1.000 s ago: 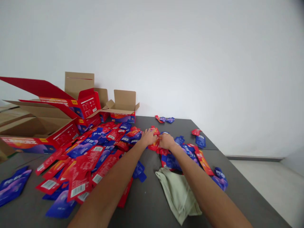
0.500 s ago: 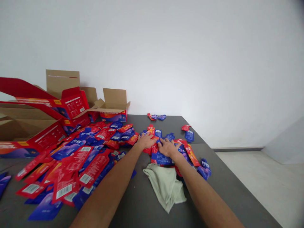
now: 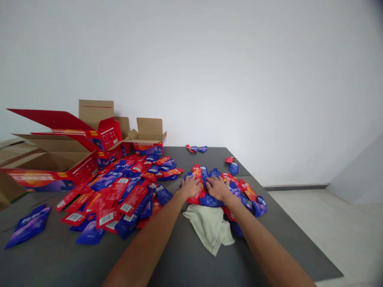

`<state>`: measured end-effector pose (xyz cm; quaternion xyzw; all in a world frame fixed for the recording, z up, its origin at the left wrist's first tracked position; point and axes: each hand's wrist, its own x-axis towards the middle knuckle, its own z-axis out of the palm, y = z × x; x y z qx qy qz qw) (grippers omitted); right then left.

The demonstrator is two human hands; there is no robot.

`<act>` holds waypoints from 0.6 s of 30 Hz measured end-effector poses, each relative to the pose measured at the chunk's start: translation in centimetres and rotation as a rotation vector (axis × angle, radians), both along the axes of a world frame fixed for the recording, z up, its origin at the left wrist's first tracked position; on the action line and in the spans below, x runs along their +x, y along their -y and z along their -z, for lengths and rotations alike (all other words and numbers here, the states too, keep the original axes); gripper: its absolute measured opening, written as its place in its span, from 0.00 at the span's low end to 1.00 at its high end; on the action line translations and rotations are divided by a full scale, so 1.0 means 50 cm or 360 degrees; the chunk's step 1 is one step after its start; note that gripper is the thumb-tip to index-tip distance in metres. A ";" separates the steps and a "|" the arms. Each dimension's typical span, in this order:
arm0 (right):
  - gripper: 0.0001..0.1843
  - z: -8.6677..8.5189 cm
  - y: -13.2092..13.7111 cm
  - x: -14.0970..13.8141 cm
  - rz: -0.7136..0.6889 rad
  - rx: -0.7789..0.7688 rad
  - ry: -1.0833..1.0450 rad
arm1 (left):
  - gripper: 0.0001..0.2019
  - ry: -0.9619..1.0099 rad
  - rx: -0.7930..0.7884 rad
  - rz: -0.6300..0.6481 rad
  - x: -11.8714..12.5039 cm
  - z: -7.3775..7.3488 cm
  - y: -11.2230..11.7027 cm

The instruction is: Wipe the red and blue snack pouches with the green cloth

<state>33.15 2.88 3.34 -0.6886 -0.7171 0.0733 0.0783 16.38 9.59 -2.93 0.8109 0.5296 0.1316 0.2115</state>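
My left hand point(image 3: 190, 187) lies palm down on the left side of a small pile of red and blue pouches, fingers spread. Beside it, my right hand point(image 3: 218, 188) rests on the same pile, fingers apart, near a blue pouch point(image 3: 211, 201). Between the hands a red pouch point(image 3: 196, 171) pokes out at the far side. Both palms hide the pouches under them. A pale green cloth point(image 3: 208, 225) lies crumpled at the near edge of this pile, between my forearms.
A larger heap of red and blue pouches point(image 3: 119, 187) spreads to the left. Open red cartons point(image 3: 85, 169) stand behind it. One blue pouch point(image 3: 29, 225) lies apart at far left. A few pouches point(image 3: 197, 148) lie at the table's far edge, others point(image 3: 233, 168) near its right edge.
The view has shifted, showing more of the left and near table. My left hand has come slightly nearer over the small pile. Both hands stay on the pouches with fingers spread.
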 end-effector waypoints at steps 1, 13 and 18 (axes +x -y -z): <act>0.25 -0.008 0.013 -0.006 -0.0040 0.0024 0.0004 | 0.23 0.0050 0.0034 0.0001 -0.006 0.000 0.009; 0.33 -0.059 0.159 -0.118 -0.0571 -0.0215 0.0136 | 0.29 0.0746 0.0358 -0.0492 -0.100 -0.005 0.041; 0.34 -0.037 0.163 -0.156 -0.0627 -0.0301 0.0230 | 0.11 0.0906 0.0321 -0.0558 -0.130 -0.008 0.064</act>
